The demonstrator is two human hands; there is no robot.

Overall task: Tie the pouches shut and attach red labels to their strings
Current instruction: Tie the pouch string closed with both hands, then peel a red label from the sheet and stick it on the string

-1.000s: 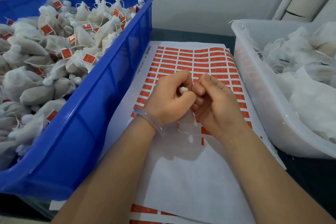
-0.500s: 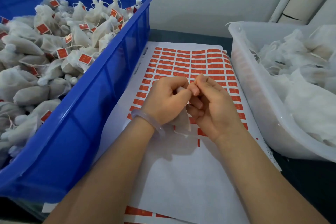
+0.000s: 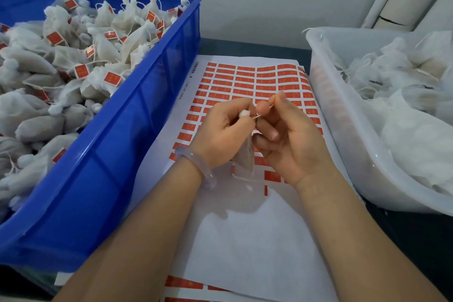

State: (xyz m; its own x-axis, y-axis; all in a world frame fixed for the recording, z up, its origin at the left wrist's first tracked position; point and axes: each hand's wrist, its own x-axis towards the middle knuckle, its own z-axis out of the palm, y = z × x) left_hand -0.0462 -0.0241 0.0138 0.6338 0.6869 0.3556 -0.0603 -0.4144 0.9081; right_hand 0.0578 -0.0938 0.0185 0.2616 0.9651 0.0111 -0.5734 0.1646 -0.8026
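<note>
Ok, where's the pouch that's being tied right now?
In the head view, centre frame: the pouch hangs from the left hand, its string pinched by the right hand, above the label sheet between the blue crate and the clear tub.

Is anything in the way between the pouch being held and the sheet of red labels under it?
Nothing visible does. The left hand grips the pouch over the label sheet, the right hand pinches its string, and the red labels lie uncovered beyond both hands.
</note>
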